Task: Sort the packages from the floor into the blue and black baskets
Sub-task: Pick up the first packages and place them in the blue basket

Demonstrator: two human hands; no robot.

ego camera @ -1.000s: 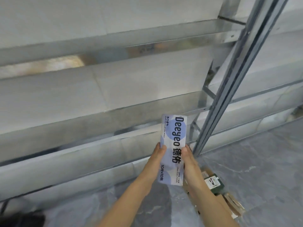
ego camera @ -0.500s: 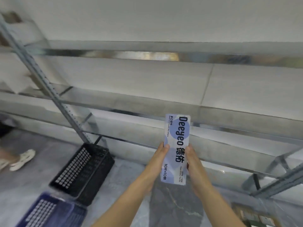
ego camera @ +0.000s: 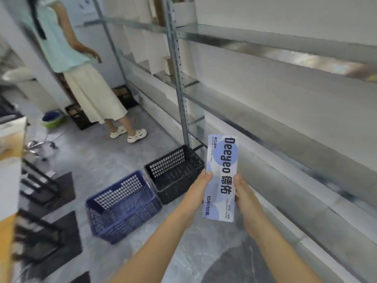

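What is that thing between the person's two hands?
In the head view, a tall Deeyeo wipes package stands between the left hand and right hand, pinched by both along its long edges.

The package [ego camera: 221,178] is showing a smooth printed wrapper in white and pale blue, catching a faint sheen. To its left, the blue basket [ego camera: 122,207] and the black basket [ego camera: 173,170] are looking like moulded plastic with perforated lattice walls, the blue one slightly shinier and the black one matt. On the right, the shelving rack [ego camera: 177,78] is gleaming as bare silvery metal, its shelves reflecting blurred light. The floor [ego camera: 98,156] is appearing as smooth grey stone-like tile with pale veins. At the far left, a standing person's skirt [ego camera: 91,94] is hanging as soft matt cloth.
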